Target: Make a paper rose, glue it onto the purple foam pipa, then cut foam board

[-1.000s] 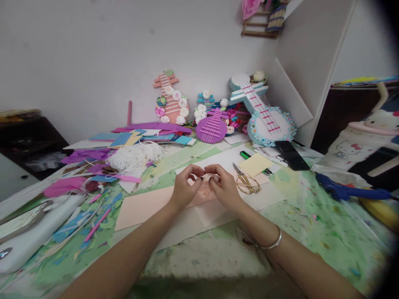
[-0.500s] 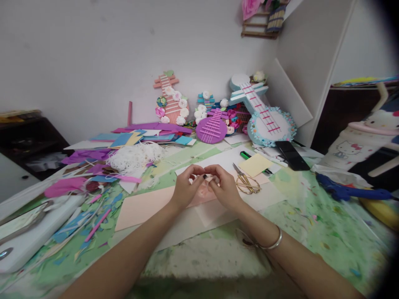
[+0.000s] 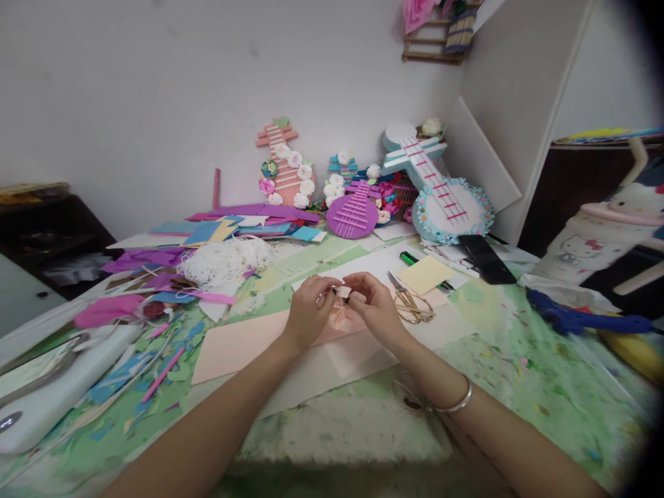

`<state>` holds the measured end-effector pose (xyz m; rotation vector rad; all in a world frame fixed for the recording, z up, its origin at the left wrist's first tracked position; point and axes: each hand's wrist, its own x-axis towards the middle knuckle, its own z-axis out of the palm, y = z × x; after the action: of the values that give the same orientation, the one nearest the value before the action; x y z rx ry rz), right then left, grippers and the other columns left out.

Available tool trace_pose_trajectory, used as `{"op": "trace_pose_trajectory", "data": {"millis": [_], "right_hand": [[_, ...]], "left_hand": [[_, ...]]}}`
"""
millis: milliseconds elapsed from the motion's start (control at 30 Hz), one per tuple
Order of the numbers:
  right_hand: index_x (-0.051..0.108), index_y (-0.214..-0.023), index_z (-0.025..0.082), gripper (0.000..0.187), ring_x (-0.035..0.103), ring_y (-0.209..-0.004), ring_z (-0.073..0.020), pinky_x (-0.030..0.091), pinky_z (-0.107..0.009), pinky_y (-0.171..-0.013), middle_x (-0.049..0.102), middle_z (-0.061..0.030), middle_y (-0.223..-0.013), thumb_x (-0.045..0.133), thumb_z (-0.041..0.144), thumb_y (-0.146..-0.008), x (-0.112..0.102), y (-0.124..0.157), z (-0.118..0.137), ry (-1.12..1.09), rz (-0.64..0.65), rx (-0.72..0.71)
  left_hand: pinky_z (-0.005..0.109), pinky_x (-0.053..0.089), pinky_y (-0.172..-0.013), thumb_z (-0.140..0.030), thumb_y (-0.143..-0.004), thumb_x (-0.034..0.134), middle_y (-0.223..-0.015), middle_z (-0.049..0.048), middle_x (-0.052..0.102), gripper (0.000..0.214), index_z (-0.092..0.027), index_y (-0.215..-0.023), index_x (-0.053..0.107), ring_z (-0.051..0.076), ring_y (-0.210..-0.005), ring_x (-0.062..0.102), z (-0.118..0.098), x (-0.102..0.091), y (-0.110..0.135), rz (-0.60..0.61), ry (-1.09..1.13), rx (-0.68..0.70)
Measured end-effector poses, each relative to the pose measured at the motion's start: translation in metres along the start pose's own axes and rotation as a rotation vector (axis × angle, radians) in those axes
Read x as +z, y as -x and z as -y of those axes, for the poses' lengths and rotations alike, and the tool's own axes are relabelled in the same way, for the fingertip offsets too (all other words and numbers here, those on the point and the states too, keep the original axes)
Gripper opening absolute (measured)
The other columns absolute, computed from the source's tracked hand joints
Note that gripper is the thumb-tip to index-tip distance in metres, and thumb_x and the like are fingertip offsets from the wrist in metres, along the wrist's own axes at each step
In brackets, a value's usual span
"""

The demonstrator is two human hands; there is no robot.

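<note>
A small pale piece of paper [image 3: 343,292] is pinched between the fingertips of both hands. My left hand [image 3: 310,308] is closed on its left side, and my right hand [image 3: 374,304] on its right side. Below them lies a sheet of light pink paper [image 3: 241,339], over a larger white sheet [image 3: 301,387]. Gold-handled scissors [image 3: 409,302] rest just right of my right hand. Beside the scissors is a yellow paper square [image 3: 425,274] on top of a green and black cutter [image 3: 408,259].
White string [image 3: 225,261] is heaped at the left, among coloured paper scraps. Lute-shaped paper crafts, including a purple one [image 3: 353,216], lean on the wall. A black phone [image 3: 486,259], blue glue gun [image 3: 575,317] and tumbler [image 3: 584,242] stand at the right.
My fingertips have moved slightly apart, my right hand shifting a little rightward. More of the small pale paper between them shows.
</note>
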<state>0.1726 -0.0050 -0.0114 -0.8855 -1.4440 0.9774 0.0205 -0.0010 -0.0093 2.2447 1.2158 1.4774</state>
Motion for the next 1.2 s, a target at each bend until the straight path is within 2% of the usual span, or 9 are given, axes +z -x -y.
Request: {"op": "trace_pose_trajectory", "data": {"millis": [267,467,667,767,867,1000,1200], "right_hand": [[0.057,-0.093,0.02,0.028,0.06,-0.093,-0.0173,0.053,-0.028,-0.069,0.06,-0.0043,-0.096,0.057,0.018,-0.065,0.0006,0.0001,-0.0002,-0.028,0.007,0.047],[0.057,-0.094,0.02,0.028,0.06,-0.083,-0.0149,0.052,-0.027,-0.067,0.062,-0.0023,-0.087,0.054,0.017,-0.066,0.0009,0.0003,-0.0012,0.02,0.022,0.018],[0.057,-0.094,0.019,0.027,0.057,-0.073,-0.0132,0.047,-0.026,-0.063,0.059,-0.0001,-0.08,0.057,0.02,-0.067,-0.0015,0.0003,0.0001,0.039,-0.014,0.025],[0.058,-0.095,0.018,0.029,0.057,-0.072,-0.0136,0.045,-0.026,-0.063,0.058,0.0001,-0.079,0.058,0.019,-0.066,-0.0034,-0.0001,0.002,0.025,-0.024,0.025],[0.057,-0.095,0.018,0.03,0.058,-0.074,-0.0143,0.044,-0.026,-0.063,0.059,0.0,-0.08,0.057,0.017,-0.065,-0.0041,-0.0002,0.0035,0.023,-0.025,0.021],[0.057,-0.094,0.018,0.028,0.058,-0.071,-0.014,0.043,-0.026,-0.061,0.058,0.0009,-0.077,0.059,0.019,-0.066,-0.0027,0.0001,0.0051,0.027,-0.026,0.026],[0.06,-0.094,0.018,0.023,0.056,-0.069,-0.0127,0.038,-0.023,-0.055,0.058,0.0006,-0.078,0.058,0.021,-0.07,-0.0027,0.0012,0.0052,0.158,-0.055,-0.006]], "left_hand": [[0.033,0.043,-0.079,-0.018,-0.09,0.045,-0.085,0.0063,0.064,0.019,-0.021,-0.088,0.064,0.021,-0.085,0.058,0.0032,-0.0013,0.0015,0.042,-0.081,0.096],[0.03,0.044,-0.074,-0.02,-0.09,0.048,-0.081,0.0047,0.063,0.015,-0.02,-0.083,0.061,0.019,-0.079,0.058,0.003,-0.0012,0.0002,0.034,-0.053,0.072],[0.029,0.043,-0.072,-0.019,-0.09,0.045,-0.081,0.0044,0.06,0.014,-0.018,-0.083,0.058,0.017,-0.078,0.057,-0.002,-0.0018,0.0014,0.031,0.02,0.161],[0.029,0.043,-0.073,-0.019,-0.084,0.051,-0.085,0.0043,0.06,0.01,-0.018,-0.092,0.056,0.017,-0.079,0.057,-0.004,-0.0017,0.0029,0.063,0.136,0.081],[0.03,0.046,-0.076,-0.017,-0.075,0.054,-0.09,0.005,0.06,0.022,-0.017,-0.096,0.053,0.018,-0.084,0.059,-0.0041,0.0003,0.0034,0.093,0.3,-0.054],[0.029,0.046,-0.073,-0.02,-0.073,0.056,-0.085,0.0041,0.061,0.015,-0.016,-0.088,0.058,0.018,-0.08,0.058,-0.0045,0.0033,0.0018,0.125,0.402,-0.225],[0.025,0.044,-0.066,-0.028,-0.072,0.066,-0.077,0.0019,0.061,0.016,-0.015,-0.08,0.061,0.014,-0.071,0.056,-0.0059,0.0036,0.0,0.124,0.605,-0.388]]}}
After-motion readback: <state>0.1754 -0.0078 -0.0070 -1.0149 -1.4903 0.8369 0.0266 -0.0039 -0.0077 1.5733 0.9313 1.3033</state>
